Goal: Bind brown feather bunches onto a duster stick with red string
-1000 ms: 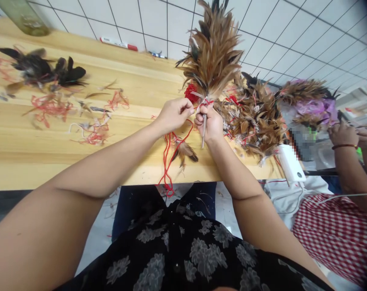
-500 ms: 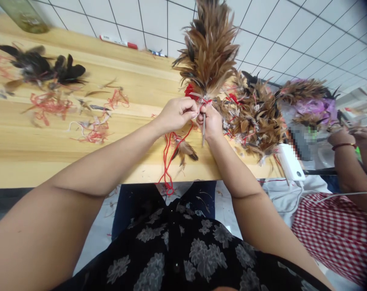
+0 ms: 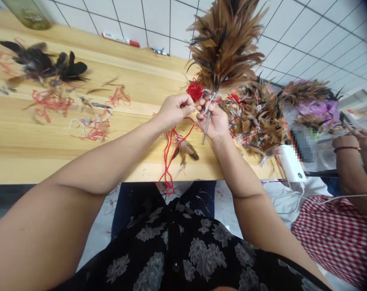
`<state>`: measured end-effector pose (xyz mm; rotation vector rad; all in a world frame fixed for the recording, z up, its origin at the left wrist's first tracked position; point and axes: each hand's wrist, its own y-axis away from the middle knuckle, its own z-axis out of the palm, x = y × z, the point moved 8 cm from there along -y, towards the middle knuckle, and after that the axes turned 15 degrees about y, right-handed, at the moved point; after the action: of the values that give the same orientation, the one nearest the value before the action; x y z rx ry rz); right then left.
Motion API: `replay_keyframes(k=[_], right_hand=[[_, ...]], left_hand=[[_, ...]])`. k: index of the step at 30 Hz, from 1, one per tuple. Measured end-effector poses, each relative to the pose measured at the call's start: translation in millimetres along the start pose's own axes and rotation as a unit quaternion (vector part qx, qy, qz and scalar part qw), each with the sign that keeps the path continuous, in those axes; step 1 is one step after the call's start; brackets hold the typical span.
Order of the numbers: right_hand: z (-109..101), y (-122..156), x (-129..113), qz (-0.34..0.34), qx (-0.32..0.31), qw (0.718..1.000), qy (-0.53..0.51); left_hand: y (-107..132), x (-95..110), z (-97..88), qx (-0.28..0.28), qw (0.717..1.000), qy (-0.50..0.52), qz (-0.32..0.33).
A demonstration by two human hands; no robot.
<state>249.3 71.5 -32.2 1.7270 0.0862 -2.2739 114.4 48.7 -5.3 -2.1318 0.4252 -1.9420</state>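
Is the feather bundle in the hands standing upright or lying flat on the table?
Upright. The right hand holds the feather bundle by its stem, plumes rising above the table.

Your left hand [image 3: 175,111] left of right hand [image 3: 213,121], touching | brown feather bundle [image 3: 225,48] above them | red thread [image 3: 171,155] hangs over wooden tabletop [image 3: 49,149] edge | heap of brown feathers [image 3: 256,117] right | black feather pile [image 3: 46,64] far left

**Bright, even light with warped edges**

Soft, bright light fills the scene with no harsh glare. The wooden surface [image 3: 80,133] shows only faint shadows. The centre is sharp. Wall tile lines [image 3: 307,44] curve at the far right, the right corners darken, and a pixelated patch [image 3: 306,141] sits at right. The near arms look stretched.
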Motion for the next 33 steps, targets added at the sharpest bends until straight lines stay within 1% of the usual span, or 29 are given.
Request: replay_keyframes(k=[3,4,6,9,12,14,18,20,22,24,26,27,28,30,32,33], right_hand=[[-0.5,1.5,-4.5,-0.007,0.004,1.000,0.019],[-2.4,1.6,-7.2,-0.011,0.010,1.000,0.027],[-9.5,1.1,-14.3,-0.021,0.029,0.999,0.036],[-22.8,-1.2,-25.0,-0.038,0.054,0.997,0.025],[-29.9,-4.3,-27.2,-0.036,0.058,0.998,0.009],[-28.5,-5.7,-22.8,-0.020,0.051,0.998,-0.004],[-17.5,-4.8,-11.0,0.008,0.034,0.999,-0.025],[-12.1,-3.3,-6.3,0.017,0.026,0.999,-0.021],[-8.2,-2.0,-2.5,0.024,0.017,1.000,-0.009],[-6.0,-1.7,0.4,0.028,0.011,1.000,-0.005],[-5.9,-2.5,2.5,0.028,0.010,0.999,-0.011],[-6.2,-3.1,3.1,0.028,0.010,0.999,-0.014],[-6.5,-3.8,3.6,0.027,0.010,0.999,-0.014],[-6.7,-4.9,3.7,0.024,0.008,1.000,-0.006],[-5.8,-4.7,3.3,0.021,0.006,1.000,0.007],[-4.8,-4.0,3.2,0.020,0.006,1.000,0.010]], left_hand=[[-1.4,-11.4,3.5,-0.023,0.999,0.033,-0.020],[-2.8,-14.8,2.0,-0.022,0.998,0.044,-0.025],[-7.2,-20.3,-7.0,0.001,0.997,0.074,-0.033],[-15.2,-26.8,-25.9,0.045,0.987,0.141,-0.060],[-22.1,-26.6,-40.4,0.061,0.976,0.190,-0.085],[-25.3,-20.6,-49.5,0.066,0.975,0.195,-0.083],[-27.5,-7.3,-68.4,0.073,0.975,0.202,-0.061],[-27.3,-7.9,-75.5,0.070,0.972,0.219,-0.051],[-26.8,-18.2,-79.8,0.068,0.969,0.229,-0.060],[-25.8,-35.1,-83.9,0.071,0.972,0.204,-0.090],[-23.4,-50.0,-92.1,0.085,0.978,0.144,-0.127],[-21.5,-53.1,-99.1,0.099,0.980,0.104,-0.137],[-19.5,-52.2,-107.2,0.112,0.982,0.060,-0.137],[-14.7,-41.7,-123.8,0.133,0.983,-0.043,-0.122],[-10.9,-28.4,-133.3,0.122,0.976,-0.147,-0.102],[-9.6,-25.9,-135.2,0.109,0.971,-0.188,-0.102]])
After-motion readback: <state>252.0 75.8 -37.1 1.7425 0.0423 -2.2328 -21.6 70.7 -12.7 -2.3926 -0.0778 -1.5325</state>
